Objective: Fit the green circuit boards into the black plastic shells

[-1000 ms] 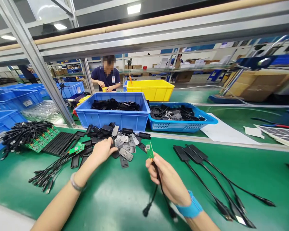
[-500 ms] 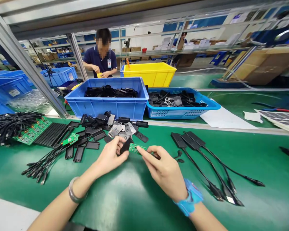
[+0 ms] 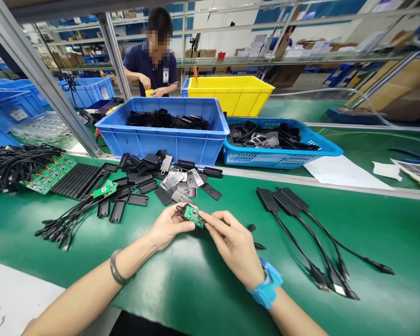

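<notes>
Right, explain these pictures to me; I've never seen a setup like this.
No machine here: just a person's two bare hands, seen by one head-worn camera looking forward and down. The left hand holds a small black case; the right hand grasps a green circuit board against it. On the green table lie loose gray plates, a cable bundle to the left and black cables with flat ends to the right. Behind, a blue bin and a blue basket hold dark parts.

Open tabletop [image 3: 182, 289] nearside, blue bin [image 3: 157, 142] beyond
</notes>
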A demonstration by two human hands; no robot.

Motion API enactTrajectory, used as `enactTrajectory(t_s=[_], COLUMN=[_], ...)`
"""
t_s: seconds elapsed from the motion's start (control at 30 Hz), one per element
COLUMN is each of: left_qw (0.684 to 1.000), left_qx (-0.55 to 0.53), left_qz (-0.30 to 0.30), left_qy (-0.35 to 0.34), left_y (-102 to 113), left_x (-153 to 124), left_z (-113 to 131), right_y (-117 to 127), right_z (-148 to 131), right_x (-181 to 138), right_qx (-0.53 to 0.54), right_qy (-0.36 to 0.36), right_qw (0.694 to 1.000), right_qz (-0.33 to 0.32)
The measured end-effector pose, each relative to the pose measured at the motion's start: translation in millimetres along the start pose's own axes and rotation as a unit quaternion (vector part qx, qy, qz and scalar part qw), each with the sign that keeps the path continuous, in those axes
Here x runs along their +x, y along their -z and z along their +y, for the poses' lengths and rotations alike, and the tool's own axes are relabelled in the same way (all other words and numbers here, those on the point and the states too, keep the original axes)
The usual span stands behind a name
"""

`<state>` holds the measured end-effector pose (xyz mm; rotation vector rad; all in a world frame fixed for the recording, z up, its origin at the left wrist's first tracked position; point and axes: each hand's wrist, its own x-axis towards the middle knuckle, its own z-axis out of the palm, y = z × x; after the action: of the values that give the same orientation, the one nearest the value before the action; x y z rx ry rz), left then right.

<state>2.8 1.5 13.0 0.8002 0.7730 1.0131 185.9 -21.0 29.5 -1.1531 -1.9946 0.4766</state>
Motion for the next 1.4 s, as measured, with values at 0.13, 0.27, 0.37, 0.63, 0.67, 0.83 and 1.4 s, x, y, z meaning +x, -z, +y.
enactTrajectory(t_s=[0.13,0.27,0.37,0.63,0.67,0.83,1.4], left_qw=[0.998,0.997,0.997,0.995,0.994,0.993,0.991], left_qx=[-0.053,-0.064,-0.063,-0.002,0.010,0.052,0.047], left_qz=[-0.027,-0.038,-0.028,0.095,0.100,0.091,0.101], left_qy=[0.019,0.029,0.037,-0.020,-0.032,-0.063,-0.079], left_y=[-6,-8,-11,-14,-13,-12,-13], left_x=[-3,-3,-2,2,1,-4,-6], left_z=[-4,-7,-10,-18,-18,-15,-15], right_y=[-3,-7,-12,-15,-14,-14,-24], right_z=[-1,0,2,4,5,9,17], right_x=[-3,-6,-8,-6,-6,-5,7], right_qx=[-0.016,-0.035,-0.071,-0.061,-0.065,-0.083,0.220], right_qy=[0.016,0.019,0.027,-0.051,-0.059,-0.034,-0.248], right_qw=[1.000,0.999,0.997,0.996,0.995,0.993,0.933], right_qz=[0.013,-0.010,-0.024,-0.035,-0.043,-0.076,-0.139])
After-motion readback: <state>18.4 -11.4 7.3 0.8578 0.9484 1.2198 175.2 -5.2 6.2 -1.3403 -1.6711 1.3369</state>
